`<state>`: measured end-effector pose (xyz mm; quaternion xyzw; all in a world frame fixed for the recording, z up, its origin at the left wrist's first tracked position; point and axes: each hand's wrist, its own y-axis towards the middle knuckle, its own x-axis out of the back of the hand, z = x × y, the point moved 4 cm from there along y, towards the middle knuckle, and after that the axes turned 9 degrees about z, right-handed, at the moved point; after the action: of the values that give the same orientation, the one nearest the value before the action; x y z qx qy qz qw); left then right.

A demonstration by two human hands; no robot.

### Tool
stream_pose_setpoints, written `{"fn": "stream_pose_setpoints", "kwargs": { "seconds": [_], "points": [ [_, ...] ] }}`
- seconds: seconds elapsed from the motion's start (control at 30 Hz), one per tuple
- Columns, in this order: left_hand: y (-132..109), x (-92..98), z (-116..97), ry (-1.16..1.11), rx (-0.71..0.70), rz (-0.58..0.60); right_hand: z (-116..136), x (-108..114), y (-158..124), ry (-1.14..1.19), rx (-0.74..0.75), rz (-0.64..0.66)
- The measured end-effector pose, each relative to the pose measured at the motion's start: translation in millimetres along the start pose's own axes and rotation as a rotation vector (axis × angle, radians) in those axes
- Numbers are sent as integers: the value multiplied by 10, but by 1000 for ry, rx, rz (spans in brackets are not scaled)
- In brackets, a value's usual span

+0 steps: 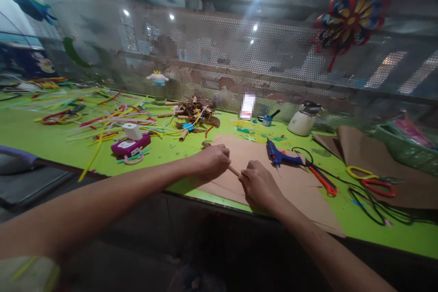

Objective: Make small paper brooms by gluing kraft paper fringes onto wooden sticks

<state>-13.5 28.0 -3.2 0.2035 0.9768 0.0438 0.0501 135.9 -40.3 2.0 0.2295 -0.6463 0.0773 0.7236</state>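
Note:
Between my hands runs a thin brown paper roll, slanting down to the right. My left hand is closed around its upper left part. At its lower right end, the fingers of my right hand pinch it. Both hands are just above sheets of brown kraft paper near the table's front edge. A blue hot glue gun lies on the paper to the right of my right hand. Beside it is a red-handled cutter.
Scissors and a black cable lie at right, before a green basket. A white jug stands behind. Brown rolled paper pieces, colourful strips and a purple box are at left. A perforated metal screen borders the back.

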Motion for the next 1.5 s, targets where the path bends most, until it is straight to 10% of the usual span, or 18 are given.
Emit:
{"fn": "stream_pose_setpoints", "kwargs": {
  "seconds": [0.17,0.3,1.5],
  "points": [
    [39,-45,-81,772,-248,397,0,-69,-23,13,9,-41],
    [18,-56,-89,1352,-573,473,-34,-63,-68,16,36,-42],
    [-2,-10,-116,1421,-642,491,-194,16,-314,106,137,-24]
  ]
}}
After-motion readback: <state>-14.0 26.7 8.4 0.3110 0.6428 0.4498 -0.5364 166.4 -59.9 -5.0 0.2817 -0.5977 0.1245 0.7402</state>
